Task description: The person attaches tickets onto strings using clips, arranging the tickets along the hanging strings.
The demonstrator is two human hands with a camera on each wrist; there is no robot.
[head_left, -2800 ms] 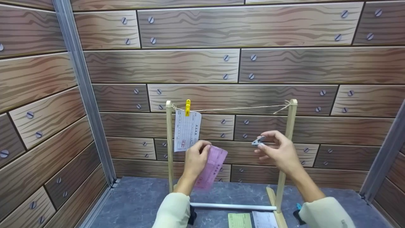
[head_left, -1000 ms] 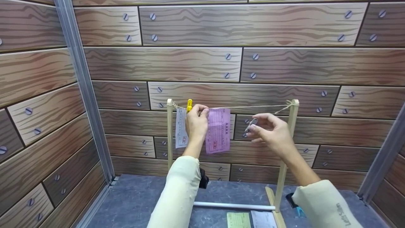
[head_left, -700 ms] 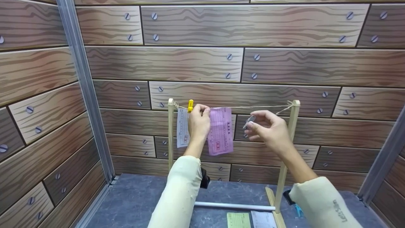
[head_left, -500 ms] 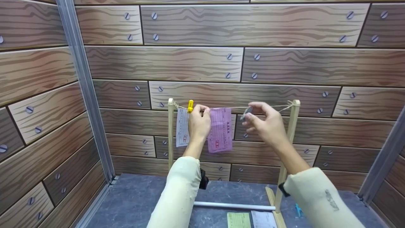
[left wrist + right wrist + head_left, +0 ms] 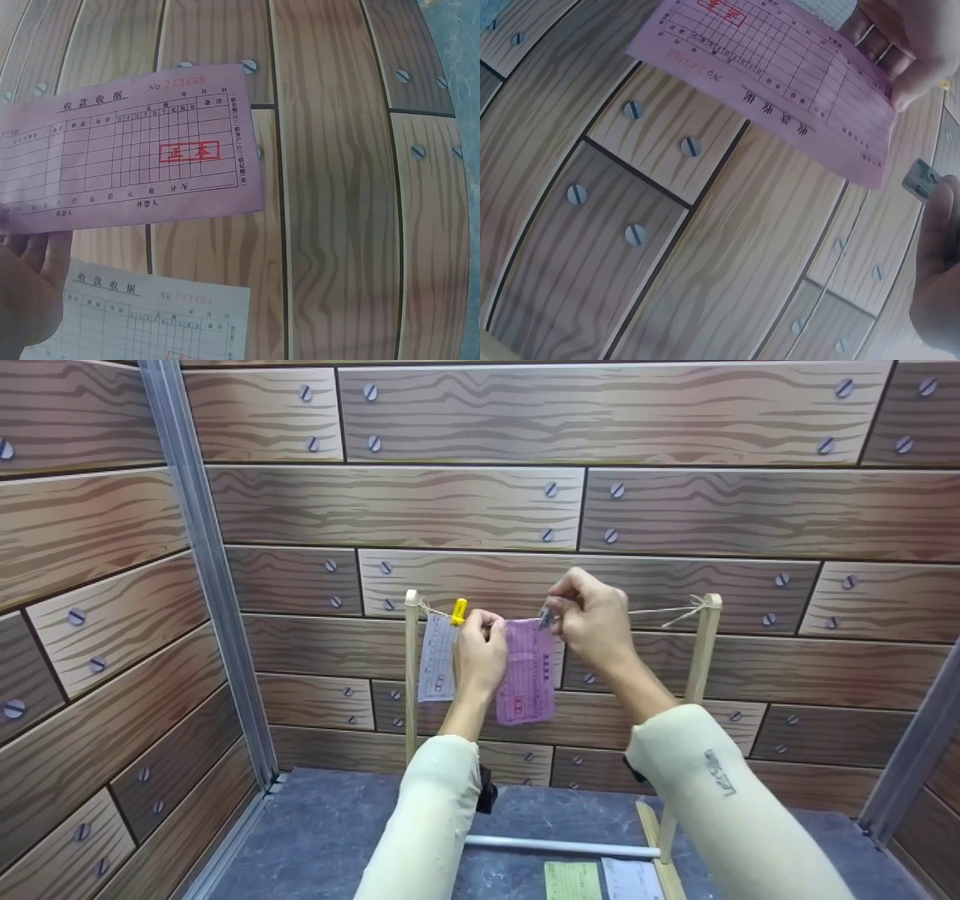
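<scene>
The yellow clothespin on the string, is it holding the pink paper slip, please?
No, the yellow clothespin clips the white paper slip near the left post, while the pink paper slip is held by the left hand.

Right hand pinches grey clip onto pink slip.

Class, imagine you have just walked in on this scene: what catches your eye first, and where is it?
First, the pink slip at the middle of the string between two wooden posts; the left hand holds its top corner while the right hand brings a grey clip to its top edge. Left of it, a white slip hangs from a yellow clip.
</scene>
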